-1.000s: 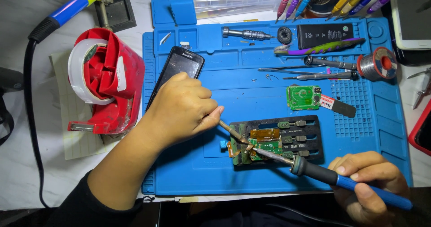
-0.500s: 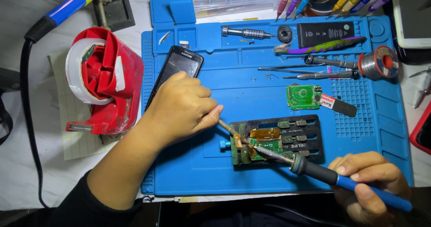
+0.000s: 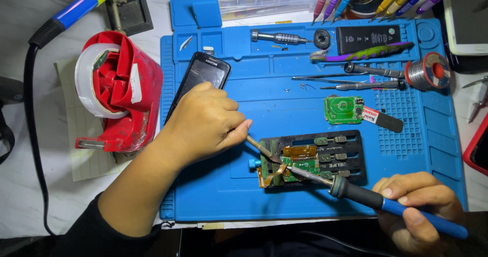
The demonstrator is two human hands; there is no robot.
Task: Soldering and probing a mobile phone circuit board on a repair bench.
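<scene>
we work on a blue silicone repair mat over a white tabletop, a red tape dispenser just off its left edge. our left hand pinches thin metal tweezers over the green circuit board (clamped in a black holder, mid-mat). our right hand closes around a blue-handled soldering iron, tip on the board. bare mat lies along the near edge.

A green circuit board is lying clamped flat in a black holder, just beyond the right hand. A blue-handled soldering iron, slanting from that hand, is touching its tip to the board beside tweezers pinched in the left hand.
</scene>
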